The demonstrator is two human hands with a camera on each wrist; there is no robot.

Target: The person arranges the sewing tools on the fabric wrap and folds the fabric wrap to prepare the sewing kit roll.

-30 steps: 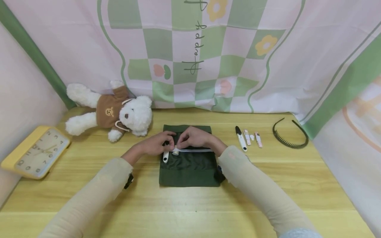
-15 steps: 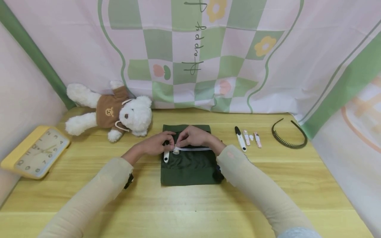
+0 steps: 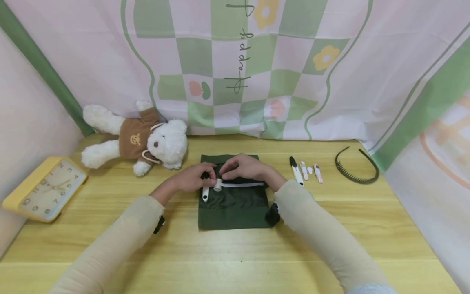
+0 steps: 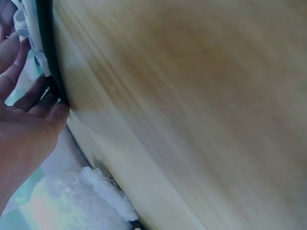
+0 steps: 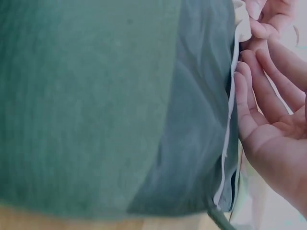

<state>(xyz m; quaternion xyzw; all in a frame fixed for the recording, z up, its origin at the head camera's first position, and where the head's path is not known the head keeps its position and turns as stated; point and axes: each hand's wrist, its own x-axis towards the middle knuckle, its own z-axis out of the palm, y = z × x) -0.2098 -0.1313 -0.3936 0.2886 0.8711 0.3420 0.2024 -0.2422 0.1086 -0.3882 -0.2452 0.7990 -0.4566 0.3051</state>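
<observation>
While the left hand [image 3: 191, 177] steadies a small pale roll [image 3: 218, 186], the right hand [image 3: 247, 168] eases off it.

Compared with half a second ago, the right fingertips have drawn slightly up and away, leaving more of the roll exposed; the right hand looks released, its fingers loosely bent. The left hand's thumb and index appear to pinch the roll, which sits just beyond their tips, over the dark green cloth [image 3: 235, 219]. A white strip [image 3: 244, 185] runs from the roll beneath the right hand, and white-handled snips [image 3: 205, 194] lie under the left. Steadying the roll now seems left to the left hand.
</observation>
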